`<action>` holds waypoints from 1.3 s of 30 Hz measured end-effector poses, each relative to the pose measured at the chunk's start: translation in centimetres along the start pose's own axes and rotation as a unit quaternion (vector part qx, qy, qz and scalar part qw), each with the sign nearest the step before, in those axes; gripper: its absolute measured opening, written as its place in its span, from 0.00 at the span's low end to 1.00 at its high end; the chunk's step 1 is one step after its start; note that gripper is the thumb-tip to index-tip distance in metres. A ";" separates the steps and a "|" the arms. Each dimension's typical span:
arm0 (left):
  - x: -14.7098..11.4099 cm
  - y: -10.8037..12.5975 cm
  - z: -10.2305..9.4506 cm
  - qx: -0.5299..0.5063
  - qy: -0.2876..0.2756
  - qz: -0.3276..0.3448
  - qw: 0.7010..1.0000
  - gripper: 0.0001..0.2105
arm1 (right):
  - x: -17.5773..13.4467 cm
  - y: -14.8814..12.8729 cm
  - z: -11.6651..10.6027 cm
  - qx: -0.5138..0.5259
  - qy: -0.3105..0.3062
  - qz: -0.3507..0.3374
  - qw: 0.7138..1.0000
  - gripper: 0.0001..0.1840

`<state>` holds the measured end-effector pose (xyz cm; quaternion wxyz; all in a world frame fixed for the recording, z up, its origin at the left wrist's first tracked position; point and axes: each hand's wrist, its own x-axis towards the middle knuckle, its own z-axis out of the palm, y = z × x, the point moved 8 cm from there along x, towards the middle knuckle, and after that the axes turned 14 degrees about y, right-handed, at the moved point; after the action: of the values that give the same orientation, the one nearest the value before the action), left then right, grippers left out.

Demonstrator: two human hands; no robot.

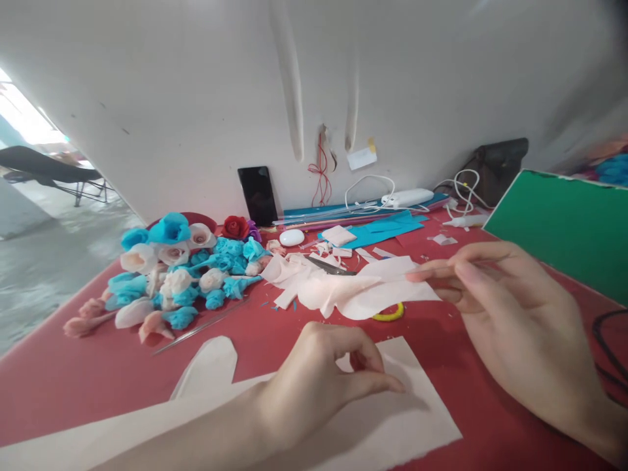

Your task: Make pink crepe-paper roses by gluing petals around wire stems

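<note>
My right hand [515, 320] pinches the right end of a pale pink crepe paper piece [363, 291] between thumb and fingers. The piece has a wavy edge and stretches left over other paper pieces. My left hand [333, 379] hovers over a flat pale paper sheet [417, 399], fingers curled and the thumb close to them; nothing shows in its grip. Behind the held piece, scissors with dark blades [330, 265] lie partly covered, and a yellow handle ring [390, 313] sticks out below. A rounded cut paper shape [210, 366] lies left of my left hand.
Blue, pink and white paper flowers [186, 268] are heaped at left, beside thin wires [196, 327]. A phone [258, 195] leans on the wall. Blue paper [383, 229], a white power strip [407, 197] with cables and a dark bag [500, 173] stand behind. A green board [564, 229] rises at right.
</note>
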<state>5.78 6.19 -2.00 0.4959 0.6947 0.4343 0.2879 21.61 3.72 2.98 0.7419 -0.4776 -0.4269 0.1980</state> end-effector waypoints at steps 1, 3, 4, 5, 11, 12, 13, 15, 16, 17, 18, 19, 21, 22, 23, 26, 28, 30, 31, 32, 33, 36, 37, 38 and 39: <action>0.0 -0.1 0.0 0.000 0.003 -0.006 1.000 0.09 | 0.0 0.1 0.0 0.003 0.003 0.004 1.000 0.06; 0.1 -0.5 0.0 0.002 0.005 -0.015 1.000 0.07 | 0.1 0.5 0.1 0.012 0.002 0.022 1.000 0.06; 0.1 -0.7 0.1 0.003 0.002 -0.017 1.000 0.06 | 0.1 0.6 0.3 0.017 -0.002 0.035 0.999 0.06; 0.2 -0.8 0.3 0.001 -0.004 -0.019 1.000 0.06 | 0.1 0.7 0.4 0.024 -0.005 0.046 0.999 0.06; 0.2 -0.9 1.2 -0.041 -0.049 -0.009 0.998 0.08 | -0.2 0.7 0.7 0.046 -0.012 0.069 0.996 0.07; 0.2 -0.9 1.3 -0.050 -0.055 -0.007 0.997 0.09 | -0.3 0.7 0.6 0.042 -0.009 0.065 0.997 0.06; 0.1 -0.9 1.4 -0.058 -0.058 -0.004 0.997 0.09 | -0.4 0.6 0.6 0.039 -0.008 0.058 0.998 0.06; 0.0 -0.8 1.5 -0.068 -0.060 0.000 0.996 0.11 | -0.6 0.4 0.5 0.036 -0.010 0.044 0.998 0.05; -0.1 -0.8 1.5 -0.069 -0.058 0.001 0.996 0.11 | -0.7 0.3 0.5 0.038 -0.011 0.039 0.998 0.04; -0.1 -0.8 1.4 -0.069 -0.056 0.002 0.996 0.12 | -0.8 0.2 0.6 0.042 -0.012 0.033 0.998 0.03; -0.2 -0.7 1.4 -0.069 -0.054 0.002 0.996 0.12 | -0.8 0.1 0.6 0.047 -0.014 0.028 0.998 0.01; -0.2 -0.6 1.3 -0.068 -0.052 0.000 0.996 0.11 | -0.9 0.1 0.6 0.049 -0.017 0.025 0.998 0.01; -0.1 -0.5 1.2 -0.066 -0.048 -0.006 0.997 0.10 | -0.9 -0.1 0.7 0.048 -0.020 0.019 0.998 0.01; -0.1 -0.5 1.2 -0.066 -0.047 -0.011 0.997 0.10 | -1.0 -0.1 0.8 0.046 -0.020 0.017 0.999 0.01; 0.0 -0.6 1.2 -0.067 -0.046 -0.017 0.997 0.11 | -0.9 -0.1 0.8 0.045 -0.019 0.015 0.999 0.01; 0.2 -1.5 1.2 -0.071 -0.028 -0.042 0.996 0.12 | -0.9 -0.1 0.7 0.034 -0.013 0.010 0.999 0.02; 0.3 -2.6 1.4 -0.083 -0.010 -0.063 0.994 0.11 | -0.9 -0.1 0.7 0.024 -0.014 0.004 1.000 0.03; 0.2 -3.6 1.8 -0.109 -0.001 -0.086 0.990 0.08 | -0.8 0.0 0.7 0.018 -0.019 0.002 1.000 0.03; 0.2 -4.0 2.0 -0.127 -0.002 -0.094 0.987 0.07 | -0.8 0.1 0.7 0.019 -0.020 0.002 1.000 0.03; 0.1 -4.2 2.3 -0.147 -0.004 -0.101 0.984 0.05 | -0.8 0.1 0.7 0.021 -0.020 0.004 1.000 0.03; 0.1 -4.4 2.5 -0.166 -0.006 -0.105 0.981 0.04 | -0.8 0.2 0.7 0.022 -0.020 0.005 1.000 0.03; 0.2 -4.1 2.5 -0.198 -0.003 -0.099 0.975 0.04 | -0.8 0.3 0.8 0.017 -0.020 0.004 1.000 0.03; 0.3 -3.9 2.3 -0.202 0.001 -0.094 0.975 0.05 | -0.8 0.4 0.8 0.015 -0.021 0.002 1.000 0.03; 0.4 -3.8 2.1 -0.205 0.002 -0.088 0.975 0.05 | -0.8 0.3 0.8 0.013 -0.020 0.000 1.000 0.03; 0.5 -3.6 2.0 -0.208 0.002 -0.082 0.975 0.05 | -0.9 0.3 0.8 0.011 -0.018 -0.001 1.000 0.03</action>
<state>6.51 6.27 -6.11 0.6508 0.5379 0.4209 0.3316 20.51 3.69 2.44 0.7396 -0.4653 -0.4383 0.2107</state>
